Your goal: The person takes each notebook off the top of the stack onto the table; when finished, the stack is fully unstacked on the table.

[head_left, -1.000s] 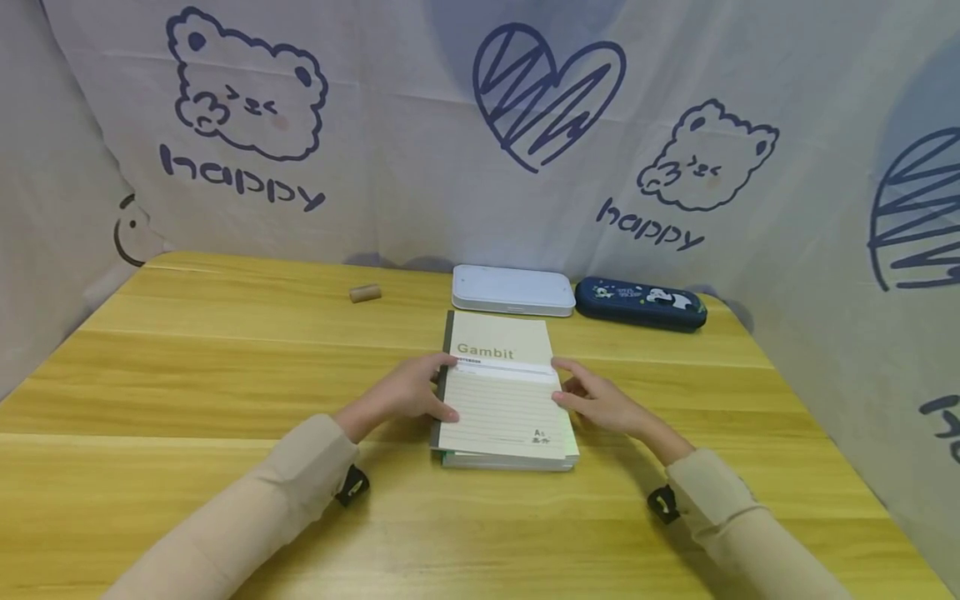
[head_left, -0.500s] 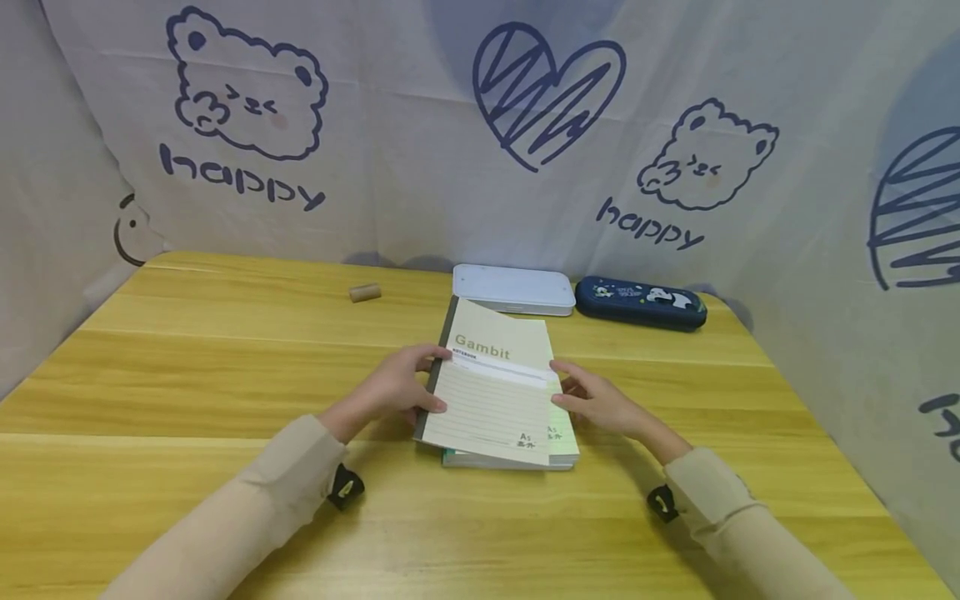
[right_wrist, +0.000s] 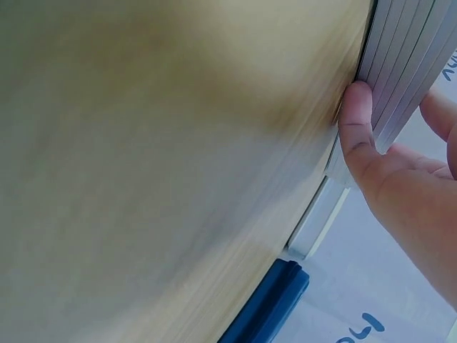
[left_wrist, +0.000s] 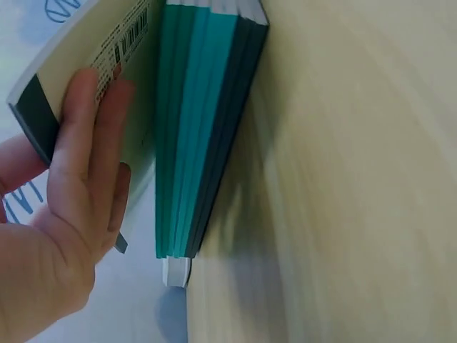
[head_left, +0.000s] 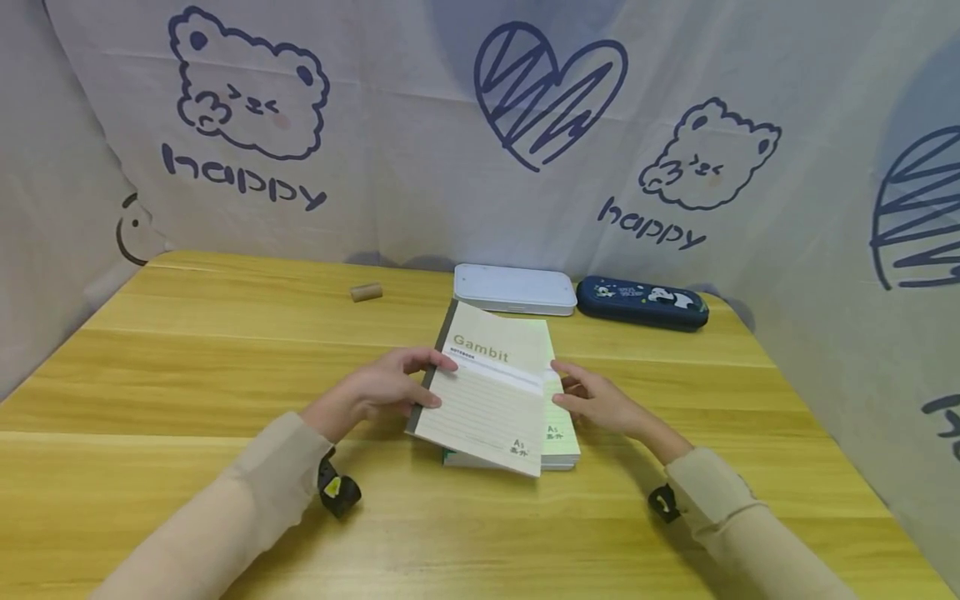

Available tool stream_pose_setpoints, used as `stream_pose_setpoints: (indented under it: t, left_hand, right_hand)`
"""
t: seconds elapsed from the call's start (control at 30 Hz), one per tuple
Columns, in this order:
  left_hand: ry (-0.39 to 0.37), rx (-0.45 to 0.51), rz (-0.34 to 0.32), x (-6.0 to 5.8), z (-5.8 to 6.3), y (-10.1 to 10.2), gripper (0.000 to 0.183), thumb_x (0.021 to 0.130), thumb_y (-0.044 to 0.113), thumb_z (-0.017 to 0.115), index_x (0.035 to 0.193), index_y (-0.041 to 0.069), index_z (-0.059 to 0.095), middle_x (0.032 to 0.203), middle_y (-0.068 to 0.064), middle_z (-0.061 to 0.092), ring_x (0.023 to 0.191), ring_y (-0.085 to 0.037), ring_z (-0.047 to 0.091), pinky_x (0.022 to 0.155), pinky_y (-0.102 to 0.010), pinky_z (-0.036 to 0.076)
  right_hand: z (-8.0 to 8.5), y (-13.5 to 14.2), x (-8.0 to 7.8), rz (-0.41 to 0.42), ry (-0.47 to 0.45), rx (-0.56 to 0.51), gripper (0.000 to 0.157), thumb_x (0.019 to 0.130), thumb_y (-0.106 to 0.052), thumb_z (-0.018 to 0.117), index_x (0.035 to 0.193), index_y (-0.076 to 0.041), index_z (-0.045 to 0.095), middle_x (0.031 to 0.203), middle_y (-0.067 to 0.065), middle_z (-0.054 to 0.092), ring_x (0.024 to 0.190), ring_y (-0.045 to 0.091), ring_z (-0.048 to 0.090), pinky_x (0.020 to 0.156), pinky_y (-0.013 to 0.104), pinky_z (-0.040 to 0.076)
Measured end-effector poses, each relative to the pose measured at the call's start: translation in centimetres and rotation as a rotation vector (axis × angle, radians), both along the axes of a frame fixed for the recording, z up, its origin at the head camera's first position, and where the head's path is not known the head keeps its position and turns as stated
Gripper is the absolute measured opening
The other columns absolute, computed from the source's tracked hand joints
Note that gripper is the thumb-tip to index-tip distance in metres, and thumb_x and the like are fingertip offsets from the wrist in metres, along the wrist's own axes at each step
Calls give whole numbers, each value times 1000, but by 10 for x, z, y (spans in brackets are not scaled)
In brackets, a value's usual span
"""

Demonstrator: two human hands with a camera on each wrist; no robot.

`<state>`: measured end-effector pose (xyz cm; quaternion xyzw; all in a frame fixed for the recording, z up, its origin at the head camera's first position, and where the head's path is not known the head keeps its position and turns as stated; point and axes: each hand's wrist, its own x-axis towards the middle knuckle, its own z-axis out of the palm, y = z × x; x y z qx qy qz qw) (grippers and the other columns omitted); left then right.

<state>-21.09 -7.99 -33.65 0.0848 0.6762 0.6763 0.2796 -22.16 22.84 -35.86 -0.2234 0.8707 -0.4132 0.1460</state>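
Note:
My left hand (head_left: 375,385) grips a cream "Gambit" notebook (head_left: 491,392) by its dark spine, thumb and a finger on the cover. In the left wrist view, other fingers (left_wrist: 78,121) support its barcoded back. The notebook is tilted, raised over a stack of notebooks (left_wrist: 196,136) with green and dark spines. A pale green cover (head_left: 557,417) shows on top of the stack. At the stack's right edge is my right hand (head_left: 600,402); in the right wrist view one fingertip touches the page edges (right_wrist: 403,68), fingers relaxed.
Behind the notebooks lie a white flat case (head_left: 514,288) and a dark blue panda pencil case (head_left: 642,303). A small brown cylinder (head_left: 366,292) lies farther left on the wooden table (head_left: 187,350). A printed cloth (head_left: 420,167) hangs along the table's back.
The cream notebook has come up off the stack and shifted left in my left hand, turning slightly and uncovering the pale green cover. My right hand has stayed in place.

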Motion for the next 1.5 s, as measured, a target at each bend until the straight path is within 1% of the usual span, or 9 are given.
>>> stream_pose_setpoints:
  t: [0.13, 0.27, 0.5, 0.73, 0.87, 1.13, 1.27, 1.4, 1.5]
  left_hand:
    - [-58, 74, -13, 2, 5, -4, 51, 75, -22, 49, 123, -5, 46, 124, -20, 36, 88, -28, 55, 73, -42, 49]
    - [-61, 117, -39, 5, 11, -9, 57, 76, -22, 45, 131, -6, 37, 121, -22, 37, 89, -27, 55, 75, -42, 48]
    - [10, 114, -54, 11, 19, -24, 60, 78, -20, 45, 135, -5, 31, 120, -23, 38, 88, -24, 56, 74, -39, 49]
    - [93, 130, -13, 15, 24, -48, 61, 78, -17, 47, 135, -6, 29, 119, -21, 41, 87, -22, 58, 72, -36, 50]
    - [130, 136, -1, 17, 26, -61, 62, 77, -16, 48, 135, -6, 29, 127, -21, 34, 88, -21, 57, 73, -36, 49]
    - [163, 134, 59, 26, 32, -84, 61, 77, -13, 54, 134, 1, 37, 140, -19, 18, 93, -20, 53, 75, -33, 48]
    - [175, 119, 83, 28, 30, -95, 60, 78, -13, 53, 134, 2, 37, 142, -18, 15, 93, -18, 52, 75, -31, 48]
    - [171, 113, 100, 28, 23, -105, 58, 79, -14, 52, 132, 3, 39, 140, -19, 18, 92, -17, 53, 75, -32, 48]
    - [150, 116, 113, 28, 18, -111, 56, 79, -14, 51, 131, 5, 42, 137, -19, 21, 92, -17, 54, 75, -32, 49]
  right_hand:
    - [-1, 1, -1, 8, 6, -2, 53, 92, -9, 49, 134, 11, 25, 119, 29, 45, 98, 31, 51, 69, 31, 46]
    - [-1, 1, -1, 11, 10, 5, 53, 92, -11, 49, 134, 11, 25, 120, 28, 45, 98, 31, 51, 70, 31, 45]
    - [-1, 2, -1, -1, -5, 20, 54, 92, -13, 49, 136, 8, 25, 119, 28, 45, 97, 29, 52, 72, 32, 44]
    - [-1, 2, -2, 3, -7, 10, 55, 92, -13, 50, 136, 8, 25, 119, 28, 45, 101, 32, 51, 74, 32, 44]
    - [-1, 2, -2, 5, -13, 5, 55, 92, -13, 50, 136, 8, 24, 118, 28, 46, 98, 30, 51, 72, 31, 45]
    - [0, 1, -2, 16, -10, -8, 55, 92, -13, 49, 136, 10, 23, 118, 30, 44, 101, 33, 50, 70, 29, 46]
    - [-2, 1, -3, 16, -11, -9, 55, 92, -13, 49, 136, 10, 24, 118, 29, 45, 100, 33, 50, 70, 28, 46]
    - [-1, 1, -3, 13, -18, -17, 56, 92, -13, 50, 136, 10, 24, 116, 28, 46, 96, 30, 51, 67, 28, 46]
    - [-1, 1, -3, 7, -28, -23, 56, 91, -12, 50, 136, 9, 24, 116, 27, 46, 94, 28, 51, 65, 29, 46]
